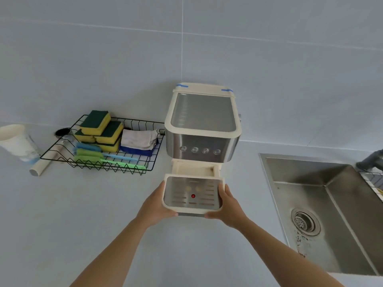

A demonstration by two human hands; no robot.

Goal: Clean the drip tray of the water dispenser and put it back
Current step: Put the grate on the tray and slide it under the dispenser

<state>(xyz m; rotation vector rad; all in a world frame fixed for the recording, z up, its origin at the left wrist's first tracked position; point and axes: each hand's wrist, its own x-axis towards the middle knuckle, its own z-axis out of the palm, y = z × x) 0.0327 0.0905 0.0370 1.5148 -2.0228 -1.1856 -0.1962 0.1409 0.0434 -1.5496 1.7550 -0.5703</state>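
Note:
The cream and steel water dispenser (202, 125) stands against the wall on the counter. Its drip tray (192, 193), cream-rimmed with a slotted metal grate and a red dot, sits just in front of the dispenser's base slot (194, 169). My left hand (156, 206) grips the tray's left side, thumb at the front corner. My right hand (227, 206) grips the right side the same way. The tray is level, held between both hands.
A black wire basket (62, 151) at the left holds yellow-green sponges (101, 129), a white cloth (138, 137) and two brushes (107, 157). A white cup (16, 141) lies further left. A steel sink (323, 206) is sunk into the counter at the right.

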